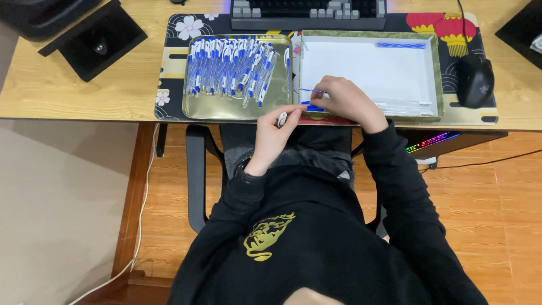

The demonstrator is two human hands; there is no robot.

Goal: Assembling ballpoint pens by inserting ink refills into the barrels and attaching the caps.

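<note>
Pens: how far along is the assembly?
Done: the gold tray holds a full row of assembled blue and white pens. In hand: the left hand holds a pen barrel; the right hand pinches a thin blue refill. Left: a few refills and clear parts remain in the white box.

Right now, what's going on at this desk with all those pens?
A person in a black sweatshirt sits at a wooden desk. The left hand holds a white pen barrel, while the right hand pinches a thin blue refill over a white green-rimmed tray. Beside it, a gold metal tray holds many blue-and-white pens.
</note>
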